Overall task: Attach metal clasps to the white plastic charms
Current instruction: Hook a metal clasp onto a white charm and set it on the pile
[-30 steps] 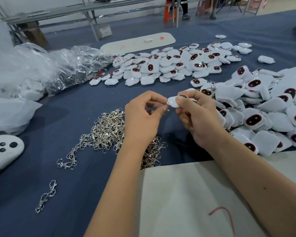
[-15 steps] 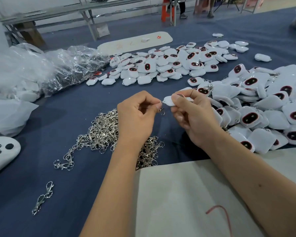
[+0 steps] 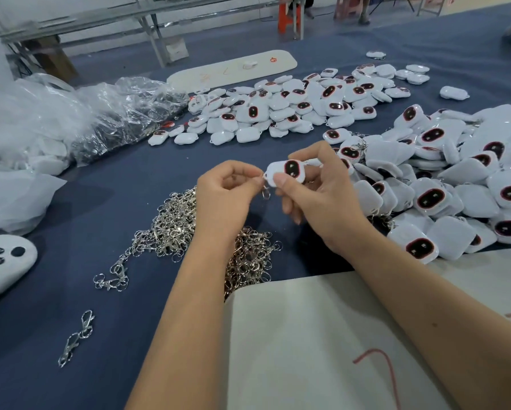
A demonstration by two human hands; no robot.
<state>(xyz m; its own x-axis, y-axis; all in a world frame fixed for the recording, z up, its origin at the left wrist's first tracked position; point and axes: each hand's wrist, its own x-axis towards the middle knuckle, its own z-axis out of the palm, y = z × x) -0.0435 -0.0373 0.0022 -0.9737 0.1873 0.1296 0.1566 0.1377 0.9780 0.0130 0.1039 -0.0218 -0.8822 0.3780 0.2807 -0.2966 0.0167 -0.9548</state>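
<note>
My right hand (image 3: pixel 319 196) pinches a white plastic charm (image 3: pixel 286 171) with a dark oval face turned up toward the camera. My left hand (image 3: pixel 224 196) pinches a small metal clasp (image 3: pixel 265 191) whose ring hangs at the charm's left corner loop. Both hands are held above the blue cloth, fingertips almost touching. A heap of silver clasps (image 3: pixel 171 226) lies under and left of my left wrist. Piles of white charms (image 3: pixel 443 184) spread to the right and another pile of charms (image 3: pixel 292 108) farther back.
Crumpled clear plastic bags (image 3: pixel 71 119) lie at the left. A white ghost-shaped piece (image 3: pixel 3 261) sits at the left edge. A loose clasp (image 3: pixel 77 335) lies near the front left. A pale board (image 3: pixel 307 350) covers the near table; a long white board (image 3: pixel 233 69) lies at the back.
My right hand has turned the charm so its dark face points up. The clasp ring now hangs at the charm's corner. The view moved slightly nearer.
</note>
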